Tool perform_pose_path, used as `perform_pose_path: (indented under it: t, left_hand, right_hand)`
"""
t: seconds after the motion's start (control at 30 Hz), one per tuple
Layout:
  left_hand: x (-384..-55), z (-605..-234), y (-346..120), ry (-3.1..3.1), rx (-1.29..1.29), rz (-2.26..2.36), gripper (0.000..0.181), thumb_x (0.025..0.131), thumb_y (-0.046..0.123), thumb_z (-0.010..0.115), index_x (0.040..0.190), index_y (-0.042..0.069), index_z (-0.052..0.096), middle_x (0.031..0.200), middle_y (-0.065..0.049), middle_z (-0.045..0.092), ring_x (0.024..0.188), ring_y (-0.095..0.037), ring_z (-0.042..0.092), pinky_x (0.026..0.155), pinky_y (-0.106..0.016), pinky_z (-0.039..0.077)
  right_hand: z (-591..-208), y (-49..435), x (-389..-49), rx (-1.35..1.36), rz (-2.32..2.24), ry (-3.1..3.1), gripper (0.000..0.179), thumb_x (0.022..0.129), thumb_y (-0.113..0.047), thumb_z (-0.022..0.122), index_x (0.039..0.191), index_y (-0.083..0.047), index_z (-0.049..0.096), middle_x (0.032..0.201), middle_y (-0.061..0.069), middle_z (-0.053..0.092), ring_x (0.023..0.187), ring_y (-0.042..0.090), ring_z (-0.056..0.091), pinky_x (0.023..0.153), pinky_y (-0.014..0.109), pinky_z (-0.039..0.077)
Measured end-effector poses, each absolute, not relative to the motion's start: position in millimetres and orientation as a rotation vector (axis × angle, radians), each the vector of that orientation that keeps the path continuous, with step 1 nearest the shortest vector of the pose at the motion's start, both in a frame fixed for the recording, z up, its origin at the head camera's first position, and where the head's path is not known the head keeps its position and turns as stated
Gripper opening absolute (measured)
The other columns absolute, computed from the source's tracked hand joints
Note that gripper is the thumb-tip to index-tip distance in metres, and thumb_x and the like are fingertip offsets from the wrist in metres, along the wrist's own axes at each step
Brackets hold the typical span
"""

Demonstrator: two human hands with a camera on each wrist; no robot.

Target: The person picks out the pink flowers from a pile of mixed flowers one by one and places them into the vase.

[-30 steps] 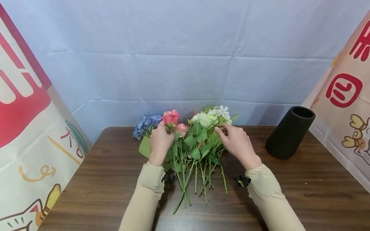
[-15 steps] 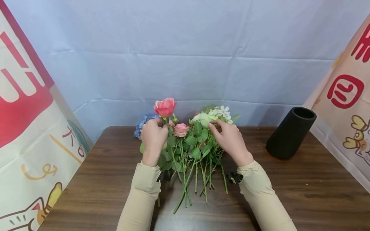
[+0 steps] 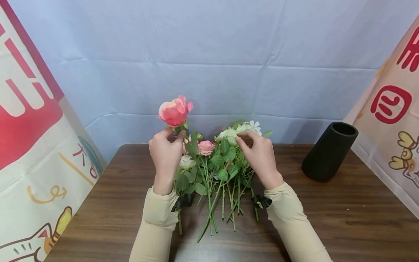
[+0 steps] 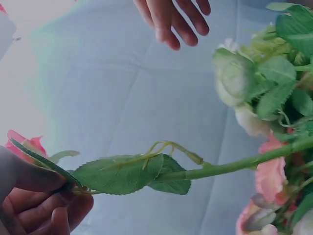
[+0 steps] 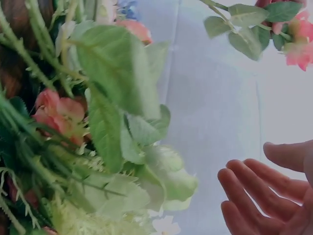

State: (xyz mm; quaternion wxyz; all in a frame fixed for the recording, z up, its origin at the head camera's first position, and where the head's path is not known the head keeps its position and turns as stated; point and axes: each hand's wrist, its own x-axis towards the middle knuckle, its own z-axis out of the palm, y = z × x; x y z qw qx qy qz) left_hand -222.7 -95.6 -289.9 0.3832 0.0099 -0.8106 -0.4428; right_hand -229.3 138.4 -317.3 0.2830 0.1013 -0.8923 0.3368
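My left hand (image 3: 167,153) pinches the stem of a coral-pink rose (image 3: 175,112) just below its bloom, raised above the other flowers. In the left wrist view thumb and fingers close on the stem, beside serrated leaves (image 4: 120,174); the bare stem (image 4: 234,166) runs off right. My right hand (image 3: 258,156) hovers over the pile's right side, its fingers (image 5: 259,191) relaxed and holding nothing in the right wrist view. Below lie a pale green-white rose (image 3: 229,135), white blossoms (image 3: 253,126), a smaller pink flower (image 3: 206,147) and a cream flower (image 3: 186,162).
A black tapered vase (image 3: 328,153) stands at the right on the brown wooden table (image 3: 327,218). Several green stems (image 3: 214,211) fan toward the front. A pale blue cloth (image 3: 209,72) hangs behind, with printed cloths at both sides.
My left hand has lifted the coral-pink rose up and left out of the pile, uncovering the cream flower. My right hand has shifted slightly left.
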Motion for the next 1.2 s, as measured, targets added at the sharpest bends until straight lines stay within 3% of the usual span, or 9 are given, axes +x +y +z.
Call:
perform_pose_path:
  t: [0.23, 0.57, 0.8, 1.2]
  left_hand:
    - [-214, -283, -95, -1.944, -0.012, -1.193, 0.011, 0.078, 0.015, 0.075, 0.088, 0.011, 0.077, 0.074, -0.007, 0.073, 0.065, -0.021, 0.069, 0.070, -0.041, 0.048]
    - [-211, -283, -88, -1.807, -0.079, -1.256, 0.006, 0.079, 0.011, 0.073, 0.084, 0.011, 0.077, 0.067, -0.005, 0.072, 0.053, -0.014, 0.065, 0.050, -0.026, 0.046]
    - [-208, -282, -80, -1.740, -0.149, -1.315, 0.008, 0.082, 0.013, 0.071, 0.087, 0.011, 0.077, 0.068, -0.006, 0.072, 0.054, -0.014, 0.065, 0.050, -0.026, 0.050]
    - [-204, -283, -68, -1.685, -0.247, -1.498, 0.011, 0.083, 0.013, 0.073, 0.090, 0.006, 0.076, 0.072, -0.013, 0.072, 0.061, -0.020, 0.068, 0.055, -0.025, 0.055]
  right_hand:
    - [-308, 129, -222, 0.352, 0.980, -2.271, 0.023, 0.087, -0.026, 0.069, 0.106, -0.012, 0.071, 0.093, 0.005, 0.074, 0.074, 0.018, 0.070, 0.066, 0.038, 0.053]
    - [-294, 108, -206, 0.423, 1.063, -2.119, 0.022, 0.083, -0.022, 0.073, 0.103, -0.013, 0.072, 0.091, 0.001, 0.074, 0.077, 0.012, 0.070, 0.069, 0.031, 0.056]
    - [-287, 94, -193, 0.472, 1.102, -2.061, 0.021, 0.083, -0.022, 0.073, 0.103, -0.015, 0.073, 0.092, 0.000, 0.074, 0.079, 0.012, 0.070, 0.065, 0.029, 0.057]
    - [-287, 83, -189, 0.585, 1.072, -2.024, 0.022, 0.082, -0.019, 0.074, 0.102, -0.010, 0.072, 0.096, 0.002, 0.073, 0.085, 0.012, 0.070, 0.078, 0.025, 0.056]
